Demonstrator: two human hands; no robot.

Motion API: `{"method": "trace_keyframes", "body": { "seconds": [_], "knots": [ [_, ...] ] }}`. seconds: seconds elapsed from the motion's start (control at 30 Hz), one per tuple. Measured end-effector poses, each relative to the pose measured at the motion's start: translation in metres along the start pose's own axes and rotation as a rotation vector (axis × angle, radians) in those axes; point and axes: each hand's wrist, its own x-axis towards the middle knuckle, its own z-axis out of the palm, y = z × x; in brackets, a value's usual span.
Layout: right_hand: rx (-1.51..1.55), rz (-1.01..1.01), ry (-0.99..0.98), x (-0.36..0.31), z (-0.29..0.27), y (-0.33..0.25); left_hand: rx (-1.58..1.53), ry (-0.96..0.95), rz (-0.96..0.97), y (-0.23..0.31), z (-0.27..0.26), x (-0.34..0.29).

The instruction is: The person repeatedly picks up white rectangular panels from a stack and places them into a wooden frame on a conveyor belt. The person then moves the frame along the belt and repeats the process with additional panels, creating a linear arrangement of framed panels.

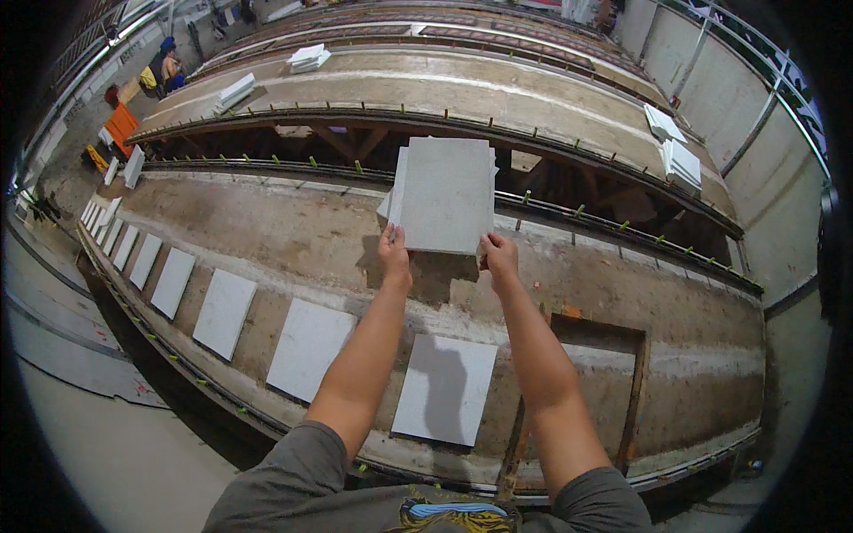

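A stack of pale grey-white square tiles (446, 191) stands on the far side of the long table in front of me. Its tiles do not line up, and some edges stick out at the left. My left hand (394, 256) grips the near left corner of the top tile, fingertips up along its side. At the near right corner my right hand (499, 258) is closed on the same tile's edge, its fingers partly hidden. Nearer to me, a flat tile (446, 389) lies between my forearms under a shadow, and another tile (311, 348) lies partly behind my left forearm.
Several more tiles (225, 313) lie in a row curving away to the left along the near table edge. A rectangular opening (597, 333) cuts into the tabletop at right. Beyond a gap, another long table (426, 84) carries small tile stacks (681, 166). A person (171, 67) is at far left.
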Motion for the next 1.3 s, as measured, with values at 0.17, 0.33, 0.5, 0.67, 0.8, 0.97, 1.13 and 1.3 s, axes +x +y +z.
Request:
{"method": "trace_keyframes", "body": {
  "seconds": [0.17, 0.33, 0.5, 0.67, 0.8, 0.97, 1.13, 1.3],
  "knots": [
    [0.041, 0.007, -0.084, -0.052, -0.045, -0.013, 0.066, -0.242, 0.141, -0.002, -0.012, -0.021],
    [-0.098, -0.113, -0.012, -0.09, -0.107, -0.027, 0.08, -0.216, 0.06, -0.007, 0.017, -0.094],
    [-0.105, -0.244, 0.063, -0.113, -0.187, -0.018, 0.148, -0.307, 0.067, -0.041, 0.036, -0.163],
    [-0.142, -0.245, 0.133, -0.148, -0.269, -0.004, 0.58, -0.277, 0.134, -0.076, 0.053, -0.235],
    [-0.191, -0.167, 0.185, -0.195, -0.329, -0.008, 0.749, -0.317, 0.151, -0.086, 0.074, -0.312],
    [-0.321, -0.106, 0.229, -0.238, -0.417, 0.055, 1.077, -0.419, 0.389, -0.122, 0.08, -0.391],
    [-0.47, 0.027, 0.202, -0.297, -0.462, 0.093, 1.274, -0.489, 0.476, -0.194, 0.045, -0.442],
    [-0.585, 0.003, 0.154, -0.329, -0.48, 0.121, 1.425, -0.516, 0.348, -0.207, 0.035, -0.476]
  ]
}}
